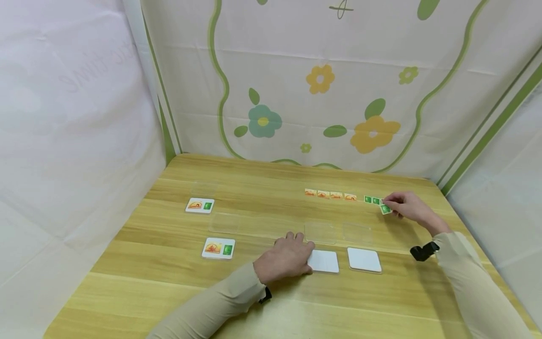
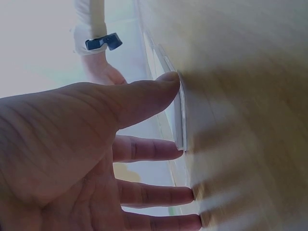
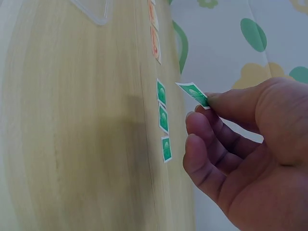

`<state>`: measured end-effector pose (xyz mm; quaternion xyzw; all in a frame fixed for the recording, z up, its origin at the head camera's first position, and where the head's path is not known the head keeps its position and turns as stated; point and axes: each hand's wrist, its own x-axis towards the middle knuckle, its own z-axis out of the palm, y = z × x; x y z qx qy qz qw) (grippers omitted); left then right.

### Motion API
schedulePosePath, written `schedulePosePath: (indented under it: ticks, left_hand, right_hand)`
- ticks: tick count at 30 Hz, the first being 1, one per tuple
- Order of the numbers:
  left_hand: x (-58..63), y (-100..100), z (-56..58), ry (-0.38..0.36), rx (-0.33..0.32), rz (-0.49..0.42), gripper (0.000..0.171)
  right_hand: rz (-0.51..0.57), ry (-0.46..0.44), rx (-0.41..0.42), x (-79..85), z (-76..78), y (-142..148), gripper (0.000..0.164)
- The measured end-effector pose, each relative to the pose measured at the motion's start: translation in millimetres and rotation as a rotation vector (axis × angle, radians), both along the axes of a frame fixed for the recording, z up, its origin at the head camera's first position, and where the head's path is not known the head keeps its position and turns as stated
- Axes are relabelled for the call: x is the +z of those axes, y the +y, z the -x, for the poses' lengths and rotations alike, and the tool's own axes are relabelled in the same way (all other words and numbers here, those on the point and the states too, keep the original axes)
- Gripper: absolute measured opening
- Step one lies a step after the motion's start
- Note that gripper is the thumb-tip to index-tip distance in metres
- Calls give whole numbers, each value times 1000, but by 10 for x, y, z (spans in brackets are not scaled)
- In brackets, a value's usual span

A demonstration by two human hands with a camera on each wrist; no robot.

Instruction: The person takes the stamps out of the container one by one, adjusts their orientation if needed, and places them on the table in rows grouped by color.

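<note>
One green card (image 3: 193,94) is pinched by the right hand (image 1: 407,206).

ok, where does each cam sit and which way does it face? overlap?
Head: worn on the head, facing forward and down at the table; left hand, right hand and sleeves show.
Left wrist: worn there, looks along the left hand to the white card it touches; right hand and sleeve also show.
Right wrist: worn there, looks at the pinched green card; right hand alone shows.
Head and right wrist share that green card.
</note>
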<state>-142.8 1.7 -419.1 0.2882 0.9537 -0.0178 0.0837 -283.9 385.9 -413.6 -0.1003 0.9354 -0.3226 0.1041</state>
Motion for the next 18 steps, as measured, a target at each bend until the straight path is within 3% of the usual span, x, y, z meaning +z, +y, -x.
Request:
schedulePosePath:
  ticks: [18]
  left_hand:
    - [-1,-13,-11,20,-14,2,40]
  right_hand:
    - [2,-16,-53,-90,138,211,40]
